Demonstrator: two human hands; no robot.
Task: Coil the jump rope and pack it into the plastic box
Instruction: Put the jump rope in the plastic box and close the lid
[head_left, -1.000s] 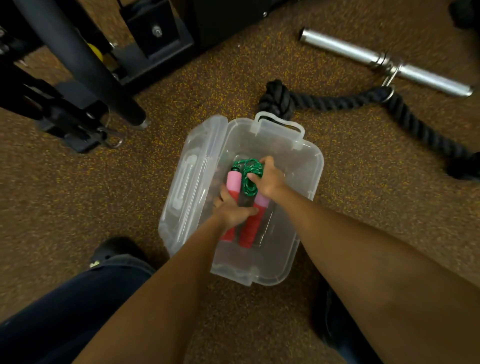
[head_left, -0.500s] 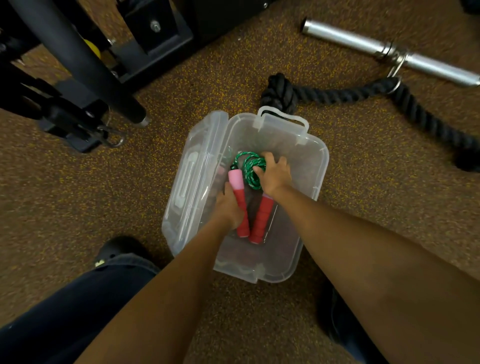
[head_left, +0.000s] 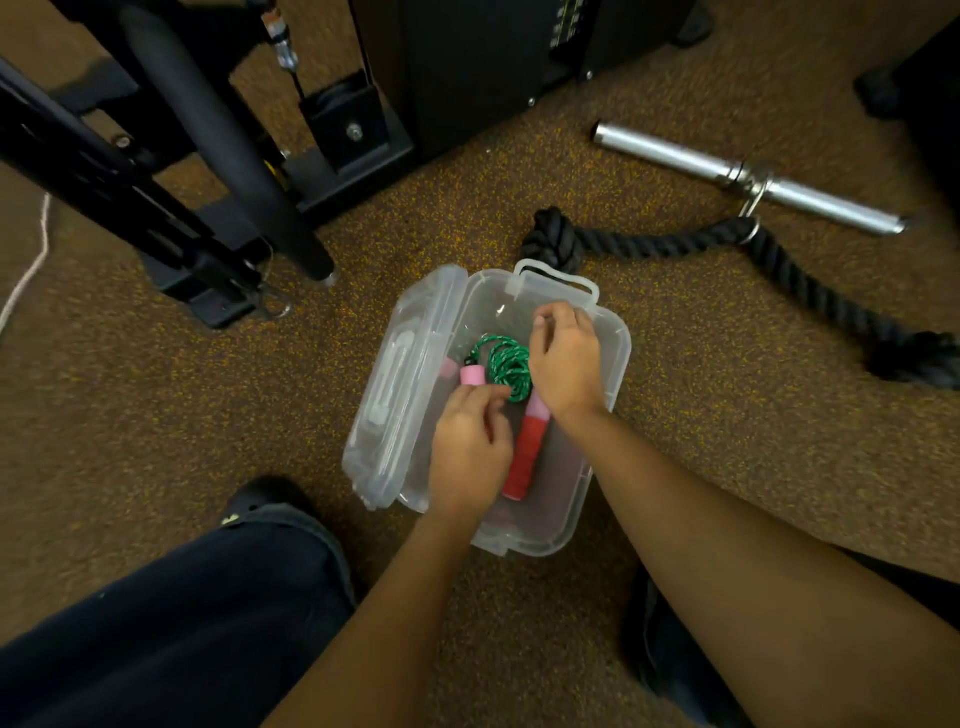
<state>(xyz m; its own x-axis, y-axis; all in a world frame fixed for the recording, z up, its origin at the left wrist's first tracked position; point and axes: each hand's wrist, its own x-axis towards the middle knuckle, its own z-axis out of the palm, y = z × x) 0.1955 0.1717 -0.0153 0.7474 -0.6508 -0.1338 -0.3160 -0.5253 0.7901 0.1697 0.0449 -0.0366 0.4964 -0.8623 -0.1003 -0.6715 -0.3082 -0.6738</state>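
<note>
The clear plastic box (head_left: 618, 358) stands on the carpet in the middle of the head view, its lid (head_left: 400, 374) swung open to the left. The jump rope lies inside: a green coil (head_left: 506, 364) at the far end and two red handles with pink ends. One handle (head_left: 527, 452) shows in full; only the pink tip (head_left: 472, 375) of the other is visible. My left hand (head_left: 470, 447) hovers over that hidden handle, fingers loosely curled. My right hand (head_left: 566, 364) is above the coil's right side, fingers bent and holding nothing.
A thick black rope (head_left: 675, 244) clipped to a silver metal bar (head_left: 748, 179) lies beyond and right of the box. Black gym machine frames (head_left: 218, 156) stand at the back left. My dark trouser leg (head_left: 171, 623) and shoe (head_left: 260, 499) are near left.
Both hands have let go of the rope and handles and lifted up from the box. The rope now rests on the box floor.
</note>
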